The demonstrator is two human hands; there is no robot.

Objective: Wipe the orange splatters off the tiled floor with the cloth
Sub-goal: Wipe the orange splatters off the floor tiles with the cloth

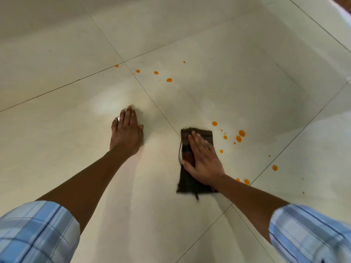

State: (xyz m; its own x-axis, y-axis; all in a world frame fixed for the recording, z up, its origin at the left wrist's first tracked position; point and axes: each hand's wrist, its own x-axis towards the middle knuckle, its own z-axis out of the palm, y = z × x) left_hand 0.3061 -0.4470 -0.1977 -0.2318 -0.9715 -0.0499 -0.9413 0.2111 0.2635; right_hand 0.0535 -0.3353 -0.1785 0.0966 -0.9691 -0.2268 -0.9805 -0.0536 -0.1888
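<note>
Left hand (127, 133) bracing flat on the tiled floor (57, 130), the flat right hand (203, 160) is pressing the brown cloth (190, 185), probably sweeping rightward onto orange splatters (239, 137) next.

floor (209, 103): glossy smooth tile | cloth (190, 181): dark matt fabric

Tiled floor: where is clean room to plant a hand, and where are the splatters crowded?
Clean: the tiled floor left of the left hand, and the strip between that hand and the cloth. Crowded: orange splatters right of the cloth under the right hand, plus a farther row beyond both hands.
</note>
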